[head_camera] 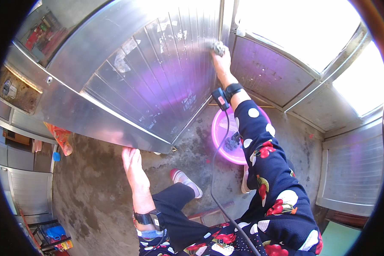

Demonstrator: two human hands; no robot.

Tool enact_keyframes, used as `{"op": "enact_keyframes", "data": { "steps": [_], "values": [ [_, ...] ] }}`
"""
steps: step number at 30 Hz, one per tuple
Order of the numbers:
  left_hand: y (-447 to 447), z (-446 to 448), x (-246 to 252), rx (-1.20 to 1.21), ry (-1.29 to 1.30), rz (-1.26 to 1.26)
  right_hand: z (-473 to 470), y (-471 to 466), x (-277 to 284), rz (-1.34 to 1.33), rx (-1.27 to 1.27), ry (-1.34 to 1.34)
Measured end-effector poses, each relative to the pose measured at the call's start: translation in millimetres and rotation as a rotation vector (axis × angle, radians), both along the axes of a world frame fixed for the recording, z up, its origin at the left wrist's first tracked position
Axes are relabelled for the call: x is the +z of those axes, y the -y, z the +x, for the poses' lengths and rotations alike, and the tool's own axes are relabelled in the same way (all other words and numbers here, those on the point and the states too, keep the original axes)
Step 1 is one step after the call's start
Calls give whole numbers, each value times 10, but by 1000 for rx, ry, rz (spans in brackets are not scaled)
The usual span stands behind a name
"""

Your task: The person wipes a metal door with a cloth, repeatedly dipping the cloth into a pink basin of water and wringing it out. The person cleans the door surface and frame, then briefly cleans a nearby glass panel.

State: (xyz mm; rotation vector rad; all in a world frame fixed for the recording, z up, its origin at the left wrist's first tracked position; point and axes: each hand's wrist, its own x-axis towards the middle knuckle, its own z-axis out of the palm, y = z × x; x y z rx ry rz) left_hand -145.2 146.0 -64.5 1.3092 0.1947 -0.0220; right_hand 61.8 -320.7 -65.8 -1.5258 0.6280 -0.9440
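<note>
A grey scrubbing pad or rag (218,48) is held in my right hand (223,64), against the far part of a ribbed metal door panel (166,73). The pad's exact material cannot be told. Patches of torn white paper residue (123,59) cling to the panel. My left hand (136,171) is at the door's near edge, fingers close together and fingertips touching it; whether they curl behind it is hidden. Below my right forearm, a pink plastic basin (215,128) stands on the floor, partly covered by my sleeve. Inside it lies a dark grey rag or scrubber (232,144).
A black cable (212,179) runs from the device at my right wrist down across my body. The concrete floor (92,185) has dark damp patches. Metal wall panels (259,67) with bright windows rise at the right. A rusty lock plate (19,89) sits on the door's left end.
</note>
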Motion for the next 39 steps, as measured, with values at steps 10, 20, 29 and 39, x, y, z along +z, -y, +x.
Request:
{"op": "enact_keyframes", "data": {
  "steps": [10,20,29,39],
  "values": [
    [33,29,-3,62,-11,29,-702,-839,-1086,-74,572,-438],
    [145,91,19,148,-36,375,-1387,-742,210,-407,1116,-503],
    [-235,-489,399,-219,-68,844,-2894,-1085,922,23,1138,-467],
    [-722,-1204,526,-176,-20,1236,-3862,-789,1315,299,986,-183]
  ]
}}
